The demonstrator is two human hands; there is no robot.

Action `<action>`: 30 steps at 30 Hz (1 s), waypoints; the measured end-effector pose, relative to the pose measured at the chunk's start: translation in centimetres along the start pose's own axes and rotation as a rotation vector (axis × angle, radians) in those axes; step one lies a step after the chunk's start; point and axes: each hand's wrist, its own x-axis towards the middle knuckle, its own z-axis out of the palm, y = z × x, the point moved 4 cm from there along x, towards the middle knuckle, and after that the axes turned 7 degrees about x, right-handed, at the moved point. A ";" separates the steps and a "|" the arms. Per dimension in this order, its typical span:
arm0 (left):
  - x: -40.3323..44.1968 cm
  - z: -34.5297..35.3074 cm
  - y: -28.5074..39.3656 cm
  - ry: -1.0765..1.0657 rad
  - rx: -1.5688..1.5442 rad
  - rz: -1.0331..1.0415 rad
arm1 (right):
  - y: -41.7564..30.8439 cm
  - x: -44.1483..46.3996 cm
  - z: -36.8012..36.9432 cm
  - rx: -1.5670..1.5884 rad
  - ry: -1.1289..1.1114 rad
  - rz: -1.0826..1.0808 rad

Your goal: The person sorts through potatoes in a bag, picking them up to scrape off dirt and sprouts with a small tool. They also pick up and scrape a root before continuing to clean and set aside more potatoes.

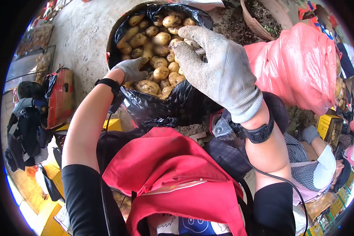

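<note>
Two gloved hands, one black plastic bag of soil-marked potatoes. Left hand: within the bag's left side, fingers against potatoes; grip could not be told. Right hand: above the bag's right side, fingers parted; whether they pinched a potato could not be told. Probable hazards: potatoes heaped at the bag's near lip might have rolled out if nudged; thin, loose film might have torn if snagged by the left wristband. Edges: pink sack crowded the bag's right; concrete floor gave wider room at its left.
</note>
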 end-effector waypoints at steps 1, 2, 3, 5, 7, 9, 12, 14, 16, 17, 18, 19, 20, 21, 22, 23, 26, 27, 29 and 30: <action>0.5 0.1 0.2 -0.005 0.003 0.004 | -0.3 -0.1 -0.3 -0.020 0.023 -0.054; 1.5 0.6 0.5 -0.100 -0.008 0.039 | -0.3 -0.2 -0.5 -0.041 0.046 -0.105; 2.8 1.4 0.8 -0.199 -0.019 0.077 | 0.1 -0.2 -0.4 0.018 0.184 -0.193; 6.8 3.9 0.6 -0.297 0.002 0.106 | 0.2 -0.3 -1.1 -0.023 0.111 -0.093; 6.0 1.7 3.5 -0.386 0.012 0.047 | 0.6 -0.2 -1.4 -0.075 0.039 -0.025; 8.4 3.2 4.9 -0.400 0.048 0.086 | 1.1 0.1 -1.6 -0.039 0.040 -0.001; 11.1 5.5 5.7 -0.450 0.063 0.180 | 2.3 0.5 -0.8 0.029 0.160 -0.040; 12.8 7.6 5.2 -0.404 0.020 0.092 | 2.3 0.7 -0.8 -0.009 0.123 0.010; 12.4 7.9 3.5 -0.399 -0.148 0.101 | 2.4 0.7 -0.9 0.007 0.135 -0.007; 11.5 7.4 2.7 -0.387 -0.312 0.108 | 2.2 0.8 -1.0 -0.007 0.076 0.042; 10.7 6.9 2.0 -0.370 -0.473 0.115 | 1.9 0.9 -1.0 -0.022 0.018 0.088; 9.9 6.4 1.4 -0.350 -0.634 0.121 | 1.8 0.8 -0.9 -0.001 0.013 0.094; 9.6 5.8 0.9 -0.278 -0.759 0.162 | 1.5 0.7 -0.8 0.000 0.015 0.079; 7.9 4.0 1.1 -0.237 -0.833 0.189 | 1.4 0.6 -0.7 0.021 0.004 0.100; 5.8 2.1 1.1 -0.193 -0.907 0.218 | 1.3 0.5 -0.6 0.041 -0.006 0.119; 3.1 -0.3 1.6 -0.158 -0.968 0.259 | 1.3 0.3 -0.5 0.005 -0.029 0.122; -4.5 -5.7 3.0 0.040 -1.205 0.457 | 1.9 -0.6 0.9 0.029 -0.117 0.187; -6.7 -6.7 3.2 0.123 -1.187 0.544 | 2.3 -1.0 1.8 0.117 -0.185 0.235; -11.2 -7.6 3.8 0.207 -1.238 0.650 | 3.1 -1.7 4.3 0.486 -0.287 0.309; -12.8 -7.6 4.5 0.217 -1.393 0.630 | 1.6 -1.3 4.4 0.699 -0.326 0.414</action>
